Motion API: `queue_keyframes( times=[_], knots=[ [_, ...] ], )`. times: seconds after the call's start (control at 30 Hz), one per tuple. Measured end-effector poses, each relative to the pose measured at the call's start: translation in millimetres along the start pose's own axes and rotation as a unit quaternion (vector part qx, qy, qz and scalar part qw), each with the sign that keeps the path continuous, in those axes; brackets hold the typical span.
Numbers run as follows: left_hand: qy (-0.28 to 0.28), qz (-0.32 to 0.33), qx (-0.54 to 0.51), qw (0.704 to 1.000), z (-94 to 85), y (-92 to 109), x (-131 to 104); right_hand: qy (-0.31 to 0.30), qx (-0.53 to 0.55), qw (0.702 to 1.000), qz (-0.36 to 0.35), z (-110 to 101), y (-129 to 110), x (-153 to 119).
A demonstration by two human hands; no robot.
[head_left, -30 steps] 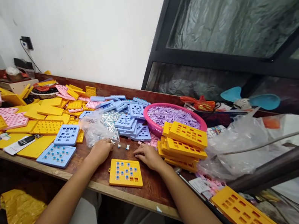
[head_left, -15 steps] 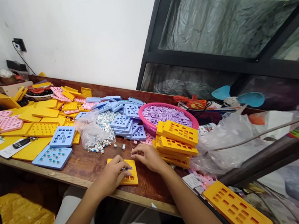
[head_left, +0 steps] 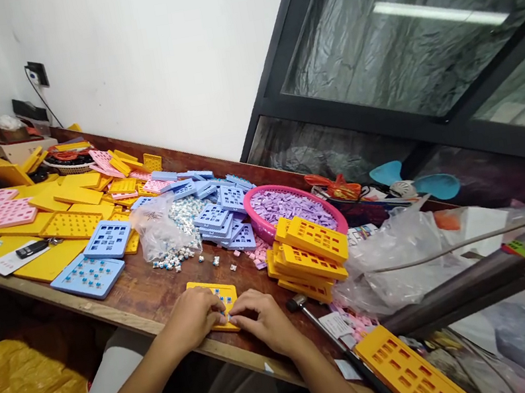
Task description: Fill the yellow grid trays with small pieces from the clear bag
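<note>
A yellow plate (head_left: pixel 232 290) lies flat near the table's front edge, with small blue-and-white pieces in several of its slots. My left hand (head_left: pixel 200 315) rests on the plate's left side, fingers bent and pressed together at its lower part; what they hold, if anything, is too small to name. From the right, my right hand (head_left: pixel 261 319) reaches onto the plate's lower right, thumb and forefinger pinched close to the left fingertips. Whatever is in that pinch is hidden. Loose blue-and-white pieces (head_left: pixel 172 258) lie behind the plate, beside a clear plastic bag (head_left: pixel 155 231).
Yellow plates (head_left: pixel 309 252) are stacked right of my hands, before a pink basket (head_left: pixel 255 221) of purple pieces. A hammer (head_left: pixel 313 319) lies right of my right forearm. Blue plates (head_left: pixel 215 214) stand piled behind; blue plates (head_left: pixel 89 276) and yellow plates (head_left: pixel 36 227) cover the left.
My right hand has moved left and nearer, from the table behind the plate onto the plate. The left hand has shifted slightly down. More blue pieces show in the plate, and the hammer has come into sight.
</note>
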State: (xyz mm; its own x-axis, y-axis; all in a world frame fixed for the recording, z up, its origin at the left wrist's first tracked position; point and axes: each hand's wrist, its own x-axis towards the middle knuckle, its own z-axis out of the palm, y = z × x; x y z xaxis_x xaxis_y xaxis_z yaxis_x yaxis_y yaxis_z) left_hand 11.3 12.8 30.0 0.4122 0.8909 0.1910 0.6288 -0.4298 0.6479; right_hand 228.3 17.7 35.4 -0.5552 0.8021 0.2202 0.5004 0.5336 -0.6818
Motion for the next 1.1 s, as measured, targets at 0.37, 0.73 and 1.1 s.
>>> queue_keyframes(
  times=[0.37, 0.73, 1.1],
  knots=[
    [0.065, 0.057, 0.059, 0.995, 11.2, 2.6, -8.1, 0.007, -0.034, 0.999, -0.010, -4.0, -4.7, -4.8],
    [0.058, 0.108, 0.207, 0.971, 19.1, 3.7, -13.1, -0.019, -0.070, 0.997, -0.028, -7.6, -2.3, -6.5],
    [0.075, 0.179, 0.367, 0.910, 40.3, 24.2, -40.6, -0.072, -0.173, 0.980, -0.071, -15.7, -11.1, 1.4]
  ],
)
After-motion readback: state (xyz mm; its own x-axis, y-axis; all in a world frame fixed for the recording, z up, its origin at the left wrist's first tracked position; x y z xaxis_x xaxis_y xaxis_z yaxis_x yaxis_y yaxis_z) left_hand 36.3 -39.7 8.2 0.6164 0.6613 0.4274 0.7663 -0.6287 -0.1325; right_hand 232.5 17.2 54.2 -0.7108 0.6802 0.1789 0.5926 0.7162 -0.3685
